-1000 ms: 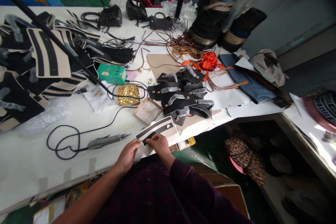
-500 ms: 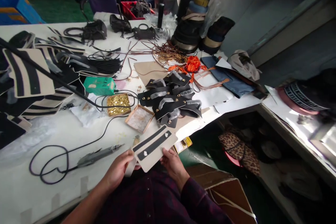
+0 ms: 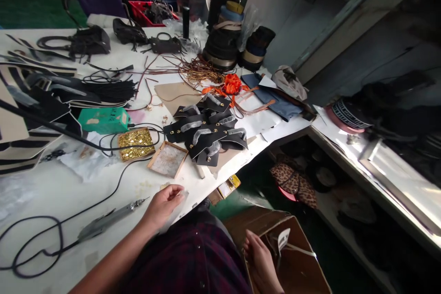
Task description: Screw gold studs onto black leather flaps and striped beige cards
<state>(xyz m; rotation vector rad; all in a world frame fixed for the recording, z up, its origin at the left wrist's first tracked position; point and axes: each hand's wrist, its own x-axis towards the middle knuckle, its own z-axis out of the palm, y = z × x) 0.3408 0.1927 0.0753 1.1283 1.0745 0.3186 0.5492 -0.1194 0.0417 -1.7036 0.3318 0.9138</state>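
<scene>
My left hand (image 3: 166,204) is at the table's front edge, thumb and fingers pinched together. A small pale, see-through scrap (image 3: 183,196) shows at its fingertips; its kind is unclear. My right hand (image 3: 259,253) is low over the near side of an open cardboard box (image 3: 296,264), its fingers loosely bent and nothing visible in them. Beyond my left hand are a shallow box of clear bits (image 3: 168,160) and a box of gold-coloured hardware (image 3: 136,144). A grey electric screwdriver (image 3: 108,223) lies to the left. Black pieces with wrapped handles (image 3: 203,135) are piled further back.
A looped black cable (image 3: 60,234) runs from the screwdriver. A green box (image 3: 103,119) and striped panels (image 3: 20,161) lie to the left. Small black bags (image 3: 90,41), brown cords (image 3: 203,71) and tape rolls (image 3: 220,48) are at the back. A leopard-print item (image 3: 294,183) is below right.
The striped card that both hands held is out of them and out of sight. My right hand has moved down and right to the cardboard box. The view has swung right.
</scene>
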